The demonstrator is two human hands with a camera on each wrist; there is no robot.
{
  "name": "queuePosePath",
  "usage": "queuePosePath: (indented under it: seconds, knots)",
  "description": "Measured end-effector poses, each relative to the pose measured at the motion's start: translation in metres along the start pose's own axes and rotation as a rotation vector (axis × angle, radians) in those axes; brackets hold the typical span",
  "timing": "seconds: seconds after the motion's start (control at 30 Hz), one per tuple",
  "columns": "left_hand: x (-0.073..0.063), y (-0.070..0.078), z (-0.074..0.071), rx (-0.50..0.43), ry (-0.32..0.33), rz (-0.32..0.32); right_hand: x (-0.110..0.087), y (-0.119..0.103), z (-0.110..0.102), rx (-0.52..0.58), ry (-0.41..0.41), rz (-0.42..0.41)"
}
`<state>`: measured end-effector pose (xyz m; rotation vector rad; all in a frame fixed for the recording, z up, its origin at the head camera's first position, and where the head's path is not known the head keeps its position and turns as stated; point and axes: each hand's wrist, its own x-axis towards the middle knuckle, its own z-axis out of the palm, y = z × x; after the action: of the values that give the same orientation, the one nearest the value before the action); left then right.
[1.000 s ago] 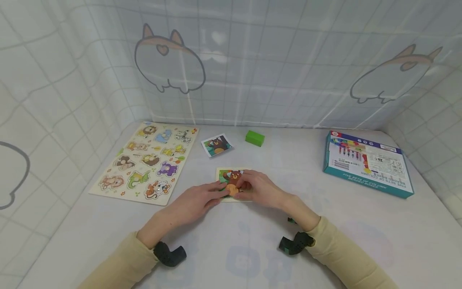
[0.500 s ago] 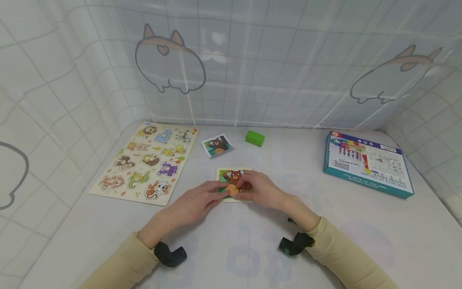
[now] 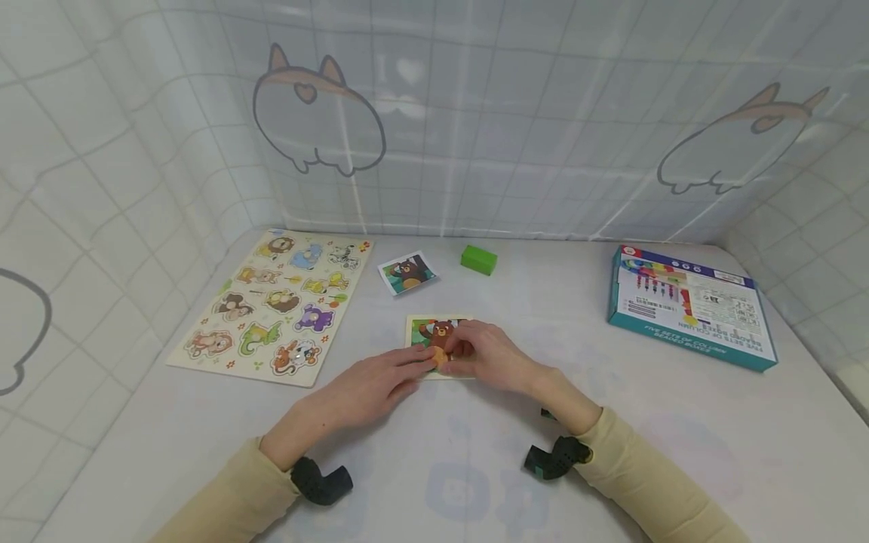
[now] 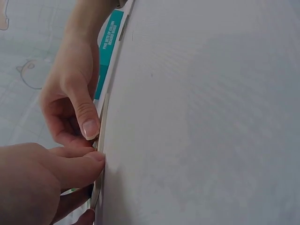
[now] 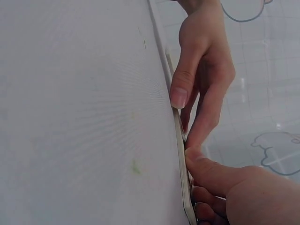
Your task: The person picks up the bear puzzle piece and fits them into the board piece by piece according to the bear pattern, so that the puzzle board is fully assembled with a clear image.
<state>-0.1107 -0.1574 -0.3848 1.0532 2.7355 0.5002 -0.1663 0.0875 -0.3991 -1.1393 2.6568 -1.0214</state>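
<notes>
A small wooden jigsaw puzzle [image 3: 424, 332] with a brown bear picture lies flat on the table in the head view. My left hand [image 3: 370, 388] comes in from the left, its fairly straight fingers resting over the puzzle's lower left part. From the right, my right hand [image 3: 498, 358] bends over the picture, its thumb and index finger at a puzzle piece [image 3: 439, 359] with the bear's orange belly. Both wrist views show the board edge-on: the left thumb [image 5: 179, 97] and the right thumb [image 4: 90, 129] touch near its front edge. Fingers hide the puzzle's lower and right parts.
Behind the puzzle lie a bear picture card [image 3: 409, 273] and a green block [image 3: 478, 260]. A wooden animal peg puzzle board [image 3: 271, 302] is at the left. A flat teal-edged toy box [image 3: 691, 308] lies at the right. Patterned curtain walls [image 3: 475, 128] enclose the table.
My left fingers have slid slightly right and down over the bear's belly, uncovering more of the puzzle's left side. The right hand stays in place.
</notes>
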Motion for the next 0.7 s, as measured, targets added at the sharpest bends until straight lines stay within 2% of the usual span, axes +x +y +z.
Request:
queuePosePath:
  seconds: [0.3,0.7]
  knots:
    - [-0.0002,0.0005,0.0010,0.028,0.024,0.055,-0.0004,-0.0006,-0.0022,0.007,-0.012,0.003]
    - [0.0000,0.0012,0.0019,-0.003,-0.001,0.039,-0.0007,-0.0006,-0.0035,0.010,-0.029,0.031]
